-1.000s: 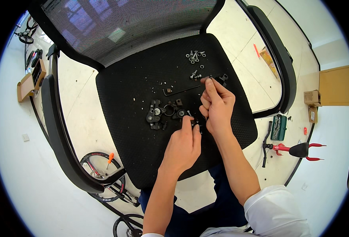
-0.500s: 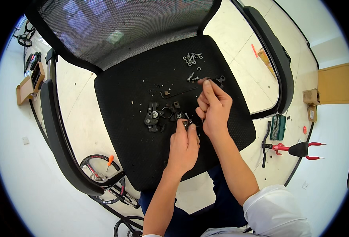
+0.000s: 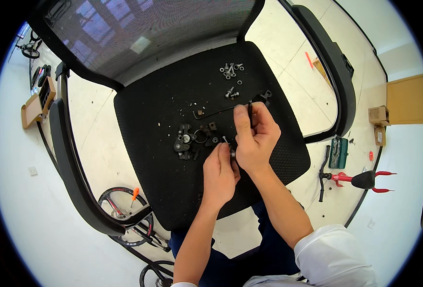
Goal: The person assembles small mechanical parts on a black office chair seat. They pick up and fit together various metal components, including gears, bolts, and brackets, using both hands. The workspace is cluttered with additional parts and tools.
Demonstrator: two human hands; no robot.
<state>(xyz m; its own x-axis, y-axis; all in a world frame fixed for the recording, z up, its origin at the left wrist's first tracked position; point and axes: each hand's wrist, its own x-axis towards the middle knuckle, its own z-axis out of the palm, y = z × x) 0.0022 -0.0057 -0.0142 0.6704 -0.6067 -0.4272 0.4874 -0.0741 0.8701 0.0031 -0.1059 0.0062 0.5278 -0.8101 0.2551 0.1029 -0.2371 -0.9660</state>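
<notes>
My left hand [image 3: 220, 174] is closed in a pinch on a small metal part [image 3: 232, 153], mostly covered by the fingers. Close beside it, my right hand [image 3: 258, 138] grips a small thin black piece [image 3: 250, 108] between thumb and fingers. A small silver bolt [image 3: 225, 139] shows just past the left fingertips. Left of the hands, a black mechanical assembly [image 3: 184, 139] with a silver round centre lies on the chair seat [image 3: 149, 110], next to a dark ring [image 3: 201, 136]. A black hex key [image 3: 214, 113] lies beyond, its far end near the right thumb.
Silver bolts and nuts [image 3: 230, 71] lie near the seat's far right, with more bolts [image 3: 231, 93] closer in. Armrests [image 3: 80, 167] flank the seat. On the floor are a green toolbox [image 3: 338, 153], a red balance bike [image 3: 352, 180], a wheel [image 3: 108, 196] and an orange-handled screwdriver [image 3: 135, 193].
My right hand has come down and left and turned, so the black piece now points up between its fingers. My left hand has shifted slightly left.
</notes>
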